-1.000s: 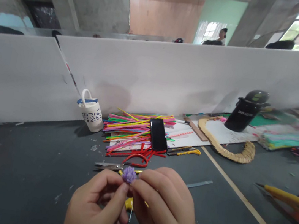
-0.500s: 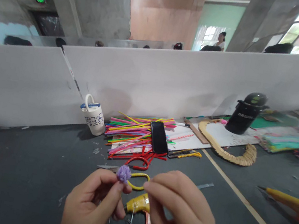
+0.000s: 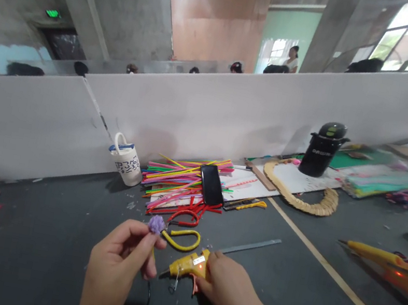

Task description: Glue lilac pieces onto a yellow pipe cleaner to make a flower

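My left hand [image 3: 117, 263] pinches a small fuzzy purple ball [image 3: 156, 224] between thumb and fingertips, held just above the dark table. My right hand [image 3: 230, 286] is wrapped round the handle of a yellow glue gun [image 3: 186, 265], whose nozzle points left towards the purple ball. The gun rests low on its wire stand. A yellow-handled pair of scissors [image 3: 180, 240] lies just behind the two hands.
Behind lie a heap of coloured sticks [image 3: 175, 179], a black phone [image 3: 212, 185], a white mug [image 3: 126, 160], a metal ruler [image 3: 250, 246], a black jar [image 3: 321, 149] and a second yellow glue gun [image 3: 397, 263] at the right. A white partition [image 3: 210, 117] closes the back; people stand beyond.
My right hand has let go of the purple ball, dropped to the table and closed round the yellow glue gun. My left hand keeps the ball and has shifted slightly left.
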### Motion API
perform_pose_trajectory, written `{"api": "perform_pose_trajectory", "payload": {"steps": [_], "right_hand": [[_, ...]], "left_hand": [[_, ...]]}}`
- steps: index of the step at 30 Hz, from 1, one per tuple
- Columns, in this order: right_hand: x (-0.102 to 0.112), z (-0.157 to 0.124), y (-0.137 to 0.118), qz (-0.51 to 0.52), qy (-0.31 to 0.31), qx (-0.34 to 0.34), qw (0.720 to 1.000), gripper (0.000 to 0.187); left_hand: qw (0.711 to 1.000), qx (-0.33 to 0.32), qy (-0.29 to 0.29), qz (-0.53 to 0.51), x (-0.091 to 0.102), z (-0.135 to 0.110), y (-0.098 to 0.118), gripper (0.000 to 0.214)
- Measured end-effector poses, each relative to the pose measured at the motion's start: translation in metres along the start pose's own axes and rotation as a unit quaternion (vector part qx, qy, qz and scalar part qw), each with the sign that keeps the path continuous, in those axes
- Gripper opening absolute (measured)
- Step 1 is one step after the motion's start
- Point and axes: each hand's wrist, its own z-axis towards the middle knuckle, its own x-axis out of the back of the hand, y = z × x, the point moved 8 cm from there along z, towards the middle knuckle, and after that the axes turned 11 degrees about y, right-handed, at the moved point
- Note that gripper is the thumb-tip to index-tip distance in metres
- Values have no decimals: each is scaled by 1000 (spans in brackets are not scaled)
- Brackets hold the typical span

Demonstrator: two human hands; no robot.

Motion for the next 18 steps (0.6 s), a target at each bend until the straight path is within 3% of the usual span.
{"api": "perform_pose_trajectory", "payload": {"steps": [3, 7, 12, 15, 18], "right_hand": [[-3, 4, 8, 81, -4, -25, 996, 8], [-3, 8, 15, 265, -31, -49, 963, 15], [8, -3, 10, 478, -99, -85, 869, 35], [13, -13, 5, 548, -128, -118, 818, 29], [15, -23, -9, 633, -180, -119, 743, 21]], "left_hand": [[1000, 26, 16, -7, 14, -4, -8, 13], [997, 73, 11, -20, 26, -13, -18, 15], [994, 92, 47, -24, 38, -24, -23, 17], [993, 95, 66, -11, 43, -30, -27, 18], [993, 95, 73, 24, 47, -33, -34, 17]]}}
